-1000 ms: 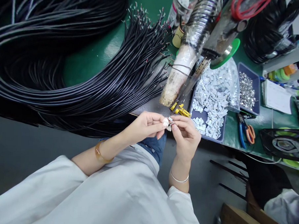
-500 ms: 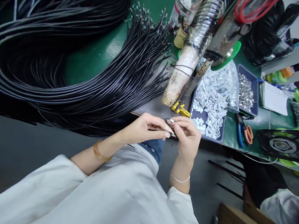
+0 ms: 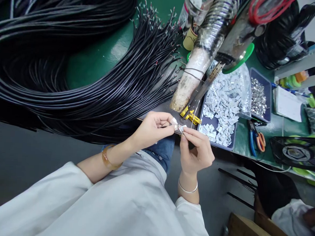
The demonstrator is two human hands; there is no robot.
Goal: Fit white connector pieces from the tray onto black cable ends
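A small white tag [image 3: 181, 128] is held up in the air between the two hands, just off the near edge of the bench [image 3: 93, 66]. The right hand [image 3: 198, 149] pinches it between thumb and fingertips, so that is the nearer hand; the left hand [image 3: 155, 126] faces it from the other side, fingertips just beside it. The tag lies at the left end of the right fingers; its long axis looks slanted, though it is too small to be sure. The left thumb and finger are drawn close together, seemingly on a thin wire end [image 3: 177, 126], with a white cover [image 3: 174, 121] on one fingertip; whether tag and wire touch, I cannot tell. Straight beyond the fingertips, near them, lie yellow clips [image 3: 191, 116], with the stained end of a hose [image 3: 185, 82] farther out. Just past the right hand, a tray [image 3: 234, 137] holds many like pieces [image 3: 221, 124]; farther right are pliers [image 3: 257, 139] with blue and orange handles. Beyond the left hand, a thick bundle of black cables [image 3: 117, 92] sweeps across, its loose ends pointing away.
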